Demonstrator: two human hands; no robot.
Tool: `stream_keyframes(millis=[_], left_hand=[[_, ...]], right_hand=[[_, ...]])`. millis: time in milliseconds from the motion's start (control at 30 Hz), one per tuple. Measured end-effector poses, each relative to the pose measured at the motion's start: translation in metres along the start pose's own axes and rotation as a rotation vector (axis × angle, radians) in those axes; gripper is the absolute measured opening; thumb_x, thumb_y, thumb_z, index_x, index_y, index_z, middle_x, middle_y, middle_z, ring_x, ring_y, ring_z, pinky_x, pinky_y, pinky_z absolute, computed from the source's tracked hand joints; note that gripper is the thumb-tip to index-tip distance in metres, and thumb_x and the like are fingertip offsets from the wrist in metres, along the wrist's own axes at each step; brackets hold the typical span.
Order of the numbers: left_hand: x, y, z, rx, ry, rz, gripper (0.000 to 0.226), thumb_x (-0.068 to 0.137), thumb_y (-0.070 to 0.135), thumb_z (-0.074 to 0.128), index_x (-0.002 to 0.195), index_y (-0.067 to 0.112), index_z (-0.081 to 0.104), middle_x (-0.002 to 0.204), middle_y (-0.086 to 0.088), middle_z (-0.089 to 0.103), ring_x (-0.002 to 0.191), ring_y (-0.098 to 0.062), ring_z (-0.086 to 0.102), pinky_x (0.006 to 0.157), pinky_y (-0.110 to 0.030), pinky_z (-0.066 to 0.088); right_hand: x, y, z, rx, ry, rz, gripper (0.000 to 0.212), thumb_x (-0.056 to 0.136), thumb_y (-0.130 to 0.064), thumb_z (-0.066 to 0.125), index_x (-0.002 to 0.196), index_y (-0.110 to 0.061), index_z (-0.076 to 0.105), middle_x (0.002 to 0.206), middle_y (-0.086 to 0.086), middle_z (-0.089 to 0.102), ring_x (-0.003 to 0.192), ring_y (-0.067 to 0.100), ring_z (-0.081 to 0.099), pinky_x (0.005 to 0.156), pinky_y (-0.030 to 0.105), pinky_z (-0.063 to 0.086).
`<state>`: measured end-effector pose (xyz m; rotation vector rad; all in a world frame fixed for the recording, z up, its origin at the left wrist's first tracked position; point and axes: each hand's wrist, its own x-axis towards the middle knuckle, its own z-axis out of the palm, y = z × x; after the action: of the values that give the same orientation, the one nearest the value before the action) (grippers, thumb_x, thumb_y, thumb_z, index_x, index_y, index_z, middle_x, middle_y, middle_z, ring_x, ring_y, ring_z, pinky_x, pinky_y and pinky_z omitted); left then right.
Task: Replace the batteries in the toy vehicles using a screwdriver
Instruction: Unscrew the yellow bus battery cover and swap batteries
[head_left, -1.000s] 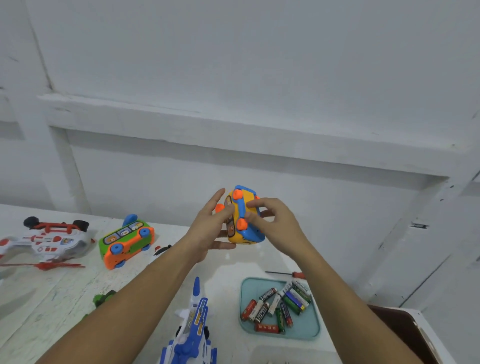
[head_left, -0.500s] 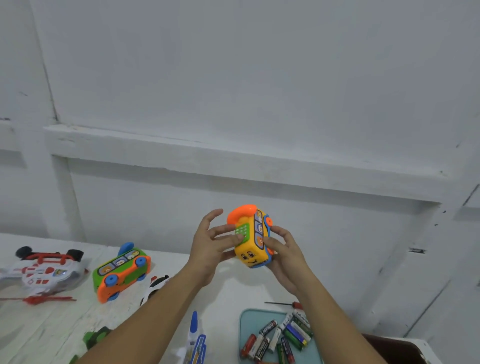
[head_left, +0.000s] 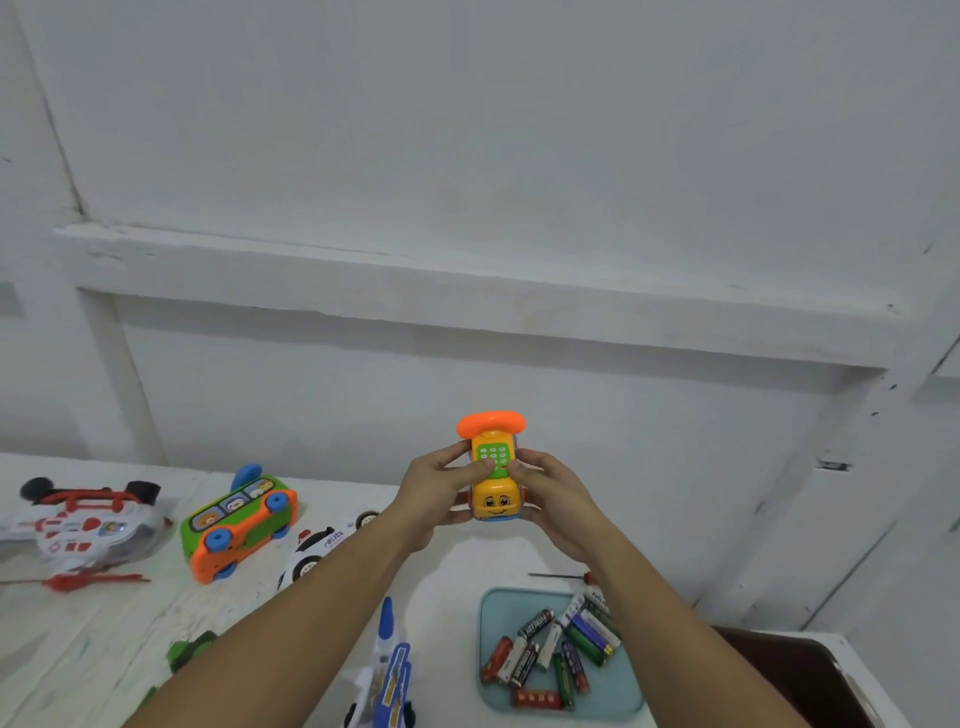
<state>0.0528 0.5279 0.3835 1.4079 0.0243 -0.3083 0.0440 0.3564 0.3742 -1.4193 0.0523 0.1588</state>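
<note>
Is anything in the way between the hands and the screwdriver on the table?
Nothing visible blocks it. The screwdriver lies bare on the table, just behind the battery tray. But both the left hand and right hand are busy holding the yellow phone car.

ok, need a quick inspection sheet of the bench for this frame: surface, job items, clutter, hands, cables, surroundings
Surface: white table, paint worn.
Job's things: yellow phone car held up above the table, keypad and face toward the camera; teal tray with loose batteries; screwdriver lying just behind the tray.
Clutter: green-orange bus on its side; white helicopter; police car; blue-white plane; small green toy, partly hidden.
Grippers: left hand and right hand grip the car's sides, thumbs on the keypad.
Cables: nothing seen.
Surroundings: white wall with ledge; brown bin at right.
</note>
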Motion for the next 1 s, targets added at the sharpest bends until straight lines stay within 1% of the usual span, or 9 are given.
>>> stream_keyframes(millis=[200, 300, 433, 500, 567, 633, 733, 833, 1000], left_hand=[[0.019, -0.013, 0.002, 0.147, -0.004, -0.115, 0.045, 0.085, 0.028, 0.074, 0.128, 0.023, 0.062, 0.108, -0.007, 0.073, 0.081, -0.023, 0.072, 0.062, -0.031, 0.055], [0.029, -0.023, 0.003, 0.180, -0.014, -0.171, 0.040, 0.087, 0.026, 0.073, 0.124, 0.017, 0.064, 0.109, -0.010, 0.072, 0.080, -0.024, 0.071, 0.061, -0.032, 0.055], [0.035, -0.033, 0.005, 0.229, -0.013, -0.216, 0.029, 0.089, 0.023, 0.071, 0.116, 0.016, 0.062, 0.105, -0.012, 0.070, 0.074, -0.022, 0.069, 0.056, -0.033, 0.055], [0.037, -0.036, 0.005, 0.248, -0.015, -0.241, 0.029, 0.090, 0.020, 0.070, 0.117, 0.011, 0.064, 0.105, -0.012, 0.070, 0.077, -0.023, 0.070, 0.062, -0.037, 0.058], [0.038, -0.037, 0.006, 0.260, -0.016, -0.271, 0.028, 0.091, 0.017, 0.068, 0.117, 0.008, 0.064, 0.109, -0.015, 0.070, 0.086, -0.027, 0.070, 0.075, -0.044, 0.059], [0.038, -0.035, 0.006, 0.279, -0.017, -0.286, 0.027, 0.091, 0.016, 0.067, 0.117, 0.006, 0.063, 0.113, -0.017, 0.069, 0.092, -0.030, 0.070, 0.081, -0.047, 0.058], [0.038, -0.033, 0.005, 0.298, -0.026, -0.298, 0.031, 0.092, 0.017, 0.067, 0.120, 0.006, 0.062, 0.115, -0.017, 0.068, 0.098, -0.031, 0.069, 0.084, -0.047, 0.058], [0.038, -0.032, 0.005, 0.351, -0.038, -0.306, 0.037, 0.092, 0.022, 0.067, 0.126, 0.008, 0.061, 0.114, -0.015, 0.067, 0.098, -0.030, 0.068, 0.085, -0.047, 0.057], [0.028, -0.019, 0.006, 0.476, 0.022, -0.316, 0.060, 0.090, 0.034, 0.068, 0.138, 0.005, 0.046, 0.124, -0.018, 0.055, 0.109, -0.034, 0.060, 0.084, -0.040, 0.053]], right_hand=[[0.017, 0.021, -0.010, -0.131, -0.015, 0.110, 0.022, 0.099, -0.024, 0.055, 0.116, -0.015, 0.063, 0.113, 0.008, 0.070, 0.094, 0.024, 0.070, 0.079, 0.037, 0.057], [0.024, 0.033, -0.016, -0.237, -0.010, 0.157, 0.026, 0.099, -0.032, 0.053, 0.118, -0.017, 0.064, 0.109, 0.004, 0.071, 0.095, 0.021, 0.066, 0.085, 0.038, 0.052], [0.029, 0.044, -0.021, -0.353, -0.005, 0.194, 0.033, 0.100, -0.033, 0.051, 0.124, -0.013, 0.062, 0.110, 0.008, 0.070, 0.094, 0.022, 0.060, 0.075, 0.030, 0.046], [0.031, 0.049, -0.022, -0.370, -0.013, 0.205, 0.034, 0.101, -0.030, 0.050, 0.126, -0.009, 0.061, 0.104, 0.008, 0.070, 0.087, 0.021, 0.060, 0.072, 0.028, 0.046], [0.031, 0.052, -0.021, -0.363, -0.018, 0.217, 0.033, 0.102, -0.027, 0.049, 0.125, -0.007, 0.060, 0.097, 0.005, 0.069, 0.079, 0.017, 0.062, 0.070, 0.027, 0.047], [0.032, 0.054, -0.022, -0.348, -0.023, 0.222, 0.032, 0.102, -0.027, 0.048, 0.124, -0.007, 0.060, 0.097, 0.005, 0.070, 0.081, 0.017, 0.065, 0.073, 0.028, 0.050], [0.031, 0.053, -0.021, -0.335, -0.030, 0.226, 0.031, 0.102, -0.028, 0.048, 0.124, -0.008, 0.059, 0.102, 0.008, 0.070, 0.087, 0.020, 0.067, 0.076, 0.031, 0.053], [0.029, 0.051, -0.019, -0.351, -0.005, 0.241, 0.031, 0.103, -0.027, 0.048, 0.124, -0.007, 0.058, 0.101, 0.008, 0.070, 0.084, 0.018, 0.067, 0.069, 0.028, 0.053], [0.026, 0.044, -0.016, -0.476, 0.136, 0.237, 0.042, 0.097, -0.034, 0.058, 0.131, -0.010, 0.051, 0.119, 0.012, 0.059, 0.096, 0.025, 0.056, 0.071, 0.033, 0.049]])
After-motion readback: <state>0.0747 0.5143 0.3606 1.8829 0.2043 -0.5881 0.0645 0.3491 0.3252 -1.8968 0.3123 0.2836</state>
